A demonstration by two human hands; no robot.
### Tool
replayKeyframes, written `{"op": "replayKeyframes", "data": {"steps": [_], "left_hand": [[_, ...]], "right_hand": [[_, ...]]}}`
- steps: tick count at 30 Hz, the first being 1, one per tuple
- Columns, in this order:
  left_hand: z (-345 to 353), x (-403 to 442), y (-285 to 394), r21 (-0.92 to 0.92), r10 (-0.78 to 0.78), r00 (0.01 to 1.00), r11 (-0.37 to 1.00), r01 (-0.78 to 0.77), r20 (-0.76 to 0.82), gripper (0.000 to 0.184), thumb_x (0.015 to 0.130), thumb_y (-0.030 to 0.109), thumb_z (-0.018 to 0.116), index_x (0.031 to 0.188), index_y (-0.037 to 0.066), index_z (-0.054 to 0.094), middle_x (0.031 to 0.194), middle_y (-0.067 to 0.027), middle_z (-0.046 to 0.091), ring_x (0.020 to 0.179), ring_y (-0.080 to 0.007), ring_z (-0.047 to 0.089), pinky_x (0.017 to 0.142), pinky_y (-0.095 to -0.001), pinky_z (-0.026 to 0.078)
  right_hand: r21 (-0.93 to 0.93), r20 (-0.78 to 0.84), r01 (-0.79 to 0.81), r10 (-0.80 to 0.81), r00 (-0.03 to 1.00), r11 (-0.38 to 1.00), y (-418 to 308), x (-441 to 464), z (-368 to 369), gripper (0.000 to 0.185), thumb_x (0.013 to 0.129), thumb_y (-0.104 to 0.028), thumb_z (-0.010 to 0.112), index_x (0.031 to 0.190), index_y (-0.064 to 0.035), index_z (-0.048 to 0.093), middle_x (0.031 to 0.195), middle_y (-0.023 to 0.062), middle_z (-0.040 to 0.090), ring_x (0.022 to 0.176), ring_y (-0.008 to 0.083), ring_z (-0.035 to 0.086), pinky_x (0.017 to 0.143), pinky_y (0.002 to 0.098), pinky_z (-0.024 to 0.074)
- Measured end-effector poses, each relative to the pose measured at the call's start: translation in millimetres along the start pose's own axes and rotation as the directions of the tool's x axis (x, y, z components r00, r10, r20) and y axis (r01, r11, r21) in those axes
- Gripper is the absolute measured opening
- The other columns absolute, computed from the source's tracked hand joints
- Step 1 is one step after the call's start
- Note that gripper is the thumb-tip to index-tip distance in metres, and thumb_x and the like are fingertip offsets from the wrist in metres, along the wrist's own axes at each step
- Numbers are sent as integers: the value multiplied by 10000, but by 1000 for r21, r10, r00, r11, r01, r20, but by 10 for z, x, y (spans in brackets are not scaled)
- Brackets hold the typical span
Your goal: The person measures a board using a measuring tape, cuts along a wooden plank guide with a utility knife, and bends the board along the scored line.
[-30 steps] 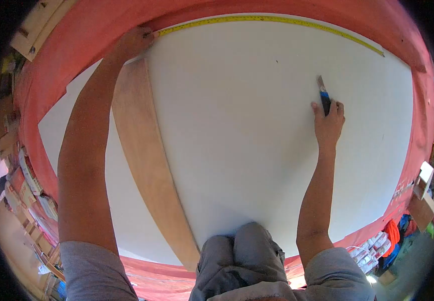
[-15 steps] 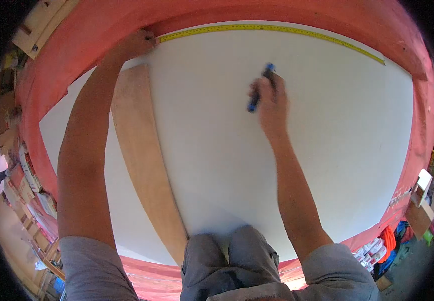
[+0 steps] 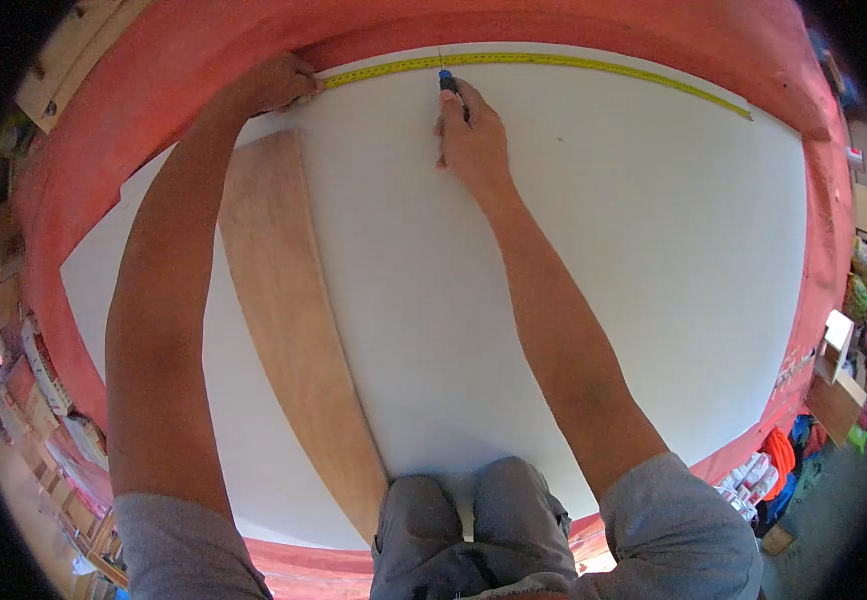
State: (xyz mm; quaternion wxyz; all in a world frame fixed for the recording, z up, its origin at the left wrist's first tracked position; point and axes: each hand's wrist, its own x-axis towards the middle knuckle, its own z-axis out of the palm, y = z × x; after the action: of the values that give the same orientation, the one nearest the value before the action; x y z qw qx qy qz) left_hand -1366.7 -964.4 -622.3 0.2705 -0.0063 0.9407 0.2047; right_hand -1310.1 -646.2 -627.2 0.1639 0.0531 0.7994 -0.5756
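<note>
Yellow tape runs along the far edge of the white sheet. Right hand has fingers wrapped round the knife; can't tell if left hand is pinching, and a slip could skew the tape.

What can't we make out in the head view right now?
All head view:
- Tape measure numbers: too small to read.
- Tape's end at the left hand: hidden by the fingers.
- Blue-and-black tool: handle partly covered by the right hand; tip contact too small to judge.
- Wooden board: near end partly behind the trousers.
</note>
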Motion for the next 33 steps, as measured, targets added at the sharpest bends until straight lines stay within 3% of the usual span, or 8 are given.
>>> {"op": "replayKeyframes", "data": {"steps": [7,9,19,22,24,28,31,33], "left_hand": [[-27,-9,56,-31,0,999,1000,-1,-39,365,986,351,662,905,5,745,638,-79,601,561,-190,572,614,-409,501],[-53,16,22,23,38,999,999,-39,16,349,977,337,662,895,6,739,639,-77,606,539,-185,558,599,-400,497],[-7,186,-143,-17,148,988,989,-148,51,328,949,322,694,855,8,691,621,-68,589,498,-169,526,542,-391,443],[-100,50,28,234,244,964,936,-262,104,380,1004,297,575,760,22,672,644,-105,637,552,-228,637,633,-437,528],[-171,-61,195,23,-69,993,997,67,96,328,963,338,679,877,22,688,595,-65,557,491,-180,510,542,-405,440],[-123,23,86,-48,76,993,996,-71,92,353,973,347,668,845,19,687,587,-74,563,493,-186,516,536,-412,439],[-152,50,77,36,-3,993,999,-1,116,366,974,345,672,811,18,683,587,-79,569,498,-191,521,532,-417,438],[-122,87,22,14,40,994,999,-42,104,366,970,343,681,795,22,683,602,-82,587,504,-186,527,531,-420,437]], "right_hand": [[-108,-38,143,-147,988,984,-21,103,86,451,1073,-323,498,1350,7,633,962,307,723,842,445,729,844,522,551],[-105,18,-22,24,1000,994,-167,58,66,441,1073,-324,496,1322,6,649,918,295,727,799,434,729,823,523,554],[-84,-3,-38,37,999,996,-181,116,98,419,1080,-301,490,1279,22,667,758,227,692,563,306,692,624,454,573],[-81,17,-1,3,1000,997,-114,143,109,426,1081,-305,493,1288,24,667,784,242,699,559,304,691,634,448,583],[-69,-14,-7,6,1000,998,-87,159,130,492,1082,-323,523,1441,3,609,757,122,658,531,175,597,491,354,540],[-78,-6,-31,31,1000,996,-43,180,127,491,1082,-320,515,1446,-4,608,752,126,654,531,177,595,480,355,524],[-103,-30,77,-80,996,992,1,230,148,437,1073,-310,499,1281,32,674,1014,338,711,894,476,717,858,533,555],[-113,-31,55,-59,998,992,-21,218,133,432,1067,-311,504,1252,36,683,1034,347,707,985,514,684,909,555,526]]}}
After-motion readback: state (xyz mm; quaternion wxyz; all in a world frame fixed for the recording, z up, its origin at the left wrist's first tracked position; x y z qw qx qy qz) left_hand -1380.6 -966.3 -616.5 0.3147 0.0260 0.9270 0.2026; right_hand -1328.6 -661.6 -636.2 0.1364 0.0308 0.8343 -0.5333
